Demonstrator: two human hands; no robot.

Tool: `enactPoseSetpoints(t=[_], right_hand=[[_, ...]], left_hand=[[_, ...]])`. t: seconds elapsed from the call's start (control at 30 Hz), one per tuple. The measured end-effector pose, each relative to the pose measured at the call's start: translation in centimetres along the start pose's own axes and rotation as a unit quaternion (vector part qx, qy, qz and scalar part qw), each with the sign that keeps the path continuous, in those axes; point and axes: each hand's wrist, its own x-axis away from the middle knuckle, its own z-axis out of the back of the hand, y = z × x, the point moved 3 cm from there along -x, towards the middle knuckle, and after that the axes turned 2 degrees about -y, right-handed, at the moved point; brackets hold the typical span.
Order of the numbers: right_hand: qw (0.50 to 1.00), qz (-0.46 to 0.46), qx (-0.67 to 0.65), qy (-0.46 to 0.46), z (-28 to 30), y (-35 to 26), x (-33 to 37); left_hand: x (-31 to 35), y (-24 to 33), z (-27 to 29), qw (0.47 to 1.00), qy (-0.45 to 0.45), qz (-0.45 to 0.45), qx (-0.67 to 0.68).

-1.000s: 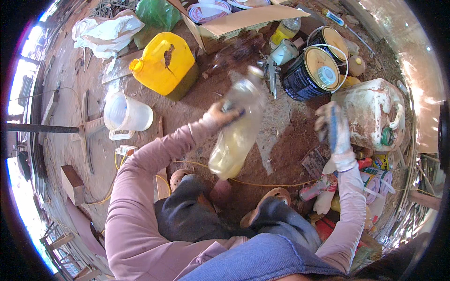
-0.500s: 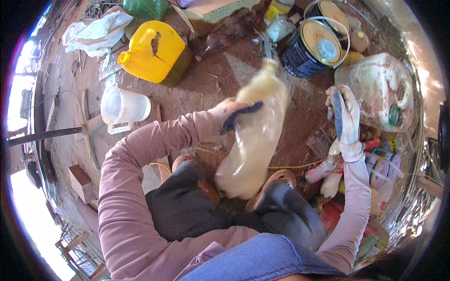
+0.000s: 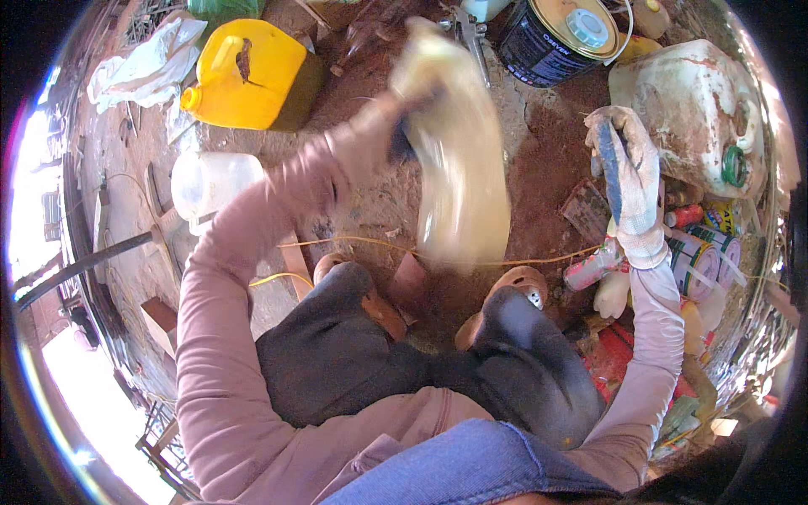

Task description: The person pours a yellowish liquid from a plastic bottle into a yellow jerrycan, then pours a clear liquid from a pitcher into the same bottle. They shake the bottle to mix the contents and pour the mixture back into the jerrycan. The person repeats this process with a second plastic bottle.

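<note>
My left hand (image 3: 411, 114), in a pale glove with a blue palm, grips a large translucent plastic bottle (image 3: 463, 177) near its upper end. The bottle is smeared by motion; it is beige-tinted and hangs over the ground in front of my knees. My right hand (image 3: 624, 172) wears a similar soiled glove and is raised beside a dirty white jerrycan (image 3: 665, 93). Its fingers are curled together, and whatever they hold, if anything, is hidden.
A yellow jerrycan (image 3: 252, 76) with a torn side and a clear plastic jug (image 3: 210, 181) stand left. Ahead is a dark paint pail (image 3: 551, 46) beside a metal tool (image 3: 473, 38). Cans and tubs (image 3: 694, 261) crowd the right. A yellow cord (image 3: 379, 243) crosses the ground.
My left hand has swung the bottle forward and up, away from my knees. My right hand stays curled in nearly the same place, while the whole view has shifted slightly.
</note>
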Motion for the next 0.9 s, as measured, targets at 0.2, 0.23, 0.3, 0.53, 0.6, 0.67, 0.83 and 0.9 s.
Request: enactPoseSetpoints(t=[0.2, 0.23, 0.3, 0.53, 0.6, 0.67, 0.83, 0.9], right_hand=[[0.998, -0.016, -0.057, 0.007, 0.2, 0.7, 0.4], [0.998, -0.03, -0.046, 0.0, 0.1, 0.9, 0.5], [0.998, -0.029, -0.046, -0.01, 0.1, 1.4, 0.2], [0.996, -0.021, -0.08, -0.02, -0.6, 0.5, 0.5], [0.997, -0.029, -0.07, -0.008, -0.5, 1.0, 0.0], [0.998, -0.013, -0.06, 0.01, 0.2, 1.0, -0.5], [0.999, 0.001, -0.036, 0.0, -0.3, -0.1, 0.0], [0.997, -0.042, -0.062, 0.013, -0.1, 0.8, 0.1]], left_hand=[[-2.6, 0.9, 3.7, 0.997, 0.083, 0.003, -0.002], [-1.9, 0.6, 3.6, 0.997, 0.075, -0.005, 0.036], [0.1, -0.9, -1.2, 0.997, 0.029, 0.013, -0.065], [0.0, 0.7, 0.5, 0.992, 0.107, -0.013, -0.069], [0.8, -4.5, -3.7, 0.967, 0.019, -0.019, -0.252], [-0.3, -1.4, -2.3, 0.915, 0.047, 0.083, -0.393], [-1.1, -0.4, 0.5, 0.996, 0.089, -0.005, 0.008], [-1.4, -3.7, -2.9, 0.989, 0.023, -0.004, -0.148]])
